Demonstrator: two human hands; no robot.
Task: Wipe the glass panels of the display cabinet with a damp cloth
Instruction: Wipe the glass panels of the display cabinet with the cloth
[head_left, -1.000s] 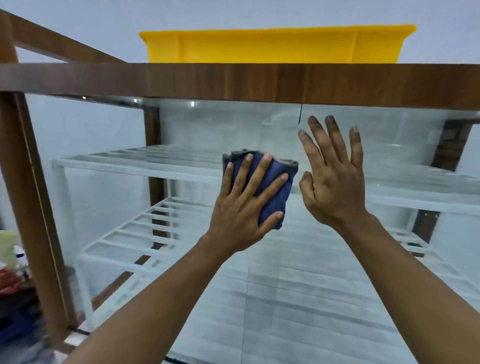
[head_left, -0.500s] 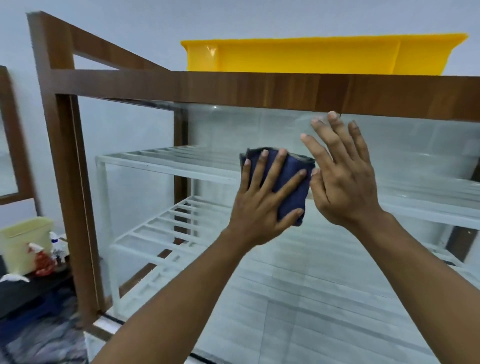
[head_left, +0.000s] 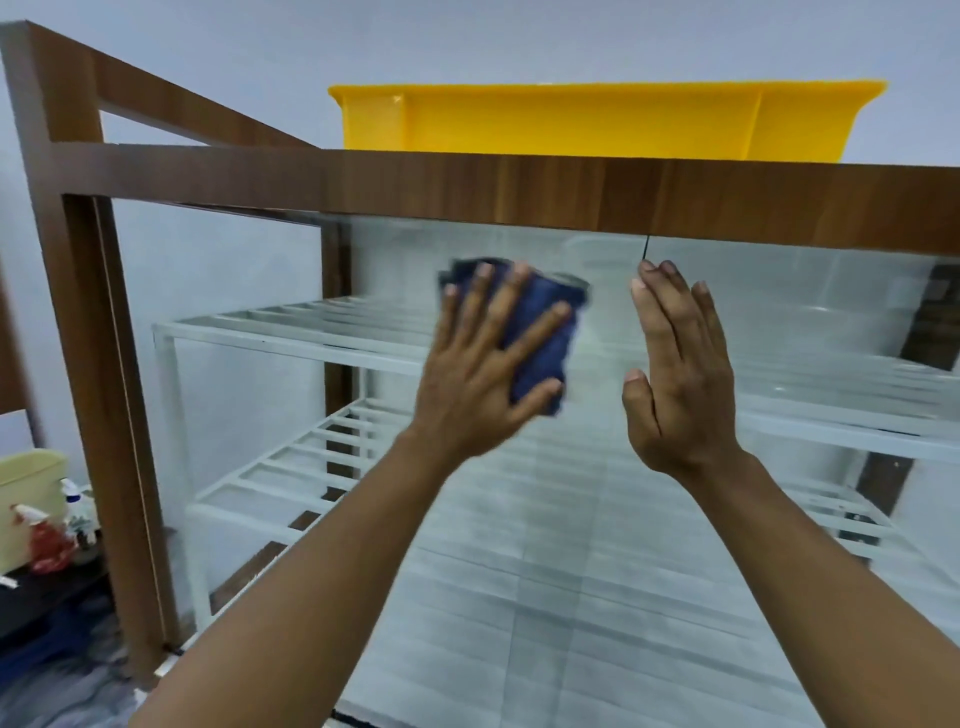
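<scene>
At upper centre, cloth (head_left: 540, 332): dark blue, folded, lying flat on the glass panel (head_left: 571, 571) just below the wooden top rail (head_left: 467, 182).
Left hand (head_left: 483, 374): fingers spread wide, palm pressing the cloth onto the glass.
Right hand (head_left: 680, 384): flat, fingers straight and together, just right of the cloth. Whether it touches the glass cannot be told.
Cloth handling: probably soft, limp and light, and best driven under a flat palm rather than pinched.
Glass handling: probably stiff, smooth, slippery and breakable, so it wants even pressure away from the thin dark seam (head_left: 645, 249).
Behind the glass: white slatted shelves (head_left: 291, 332), out of the cloth's way.
Above: a yellow tub (head_left: 597, 119) sits on the cabinet top, so a hard shove could shake it.
Lower left of frame: spray bottles (head_left: 47, 540) and a cream container (head_left: 26, 488), well apart from the work.
</scene>
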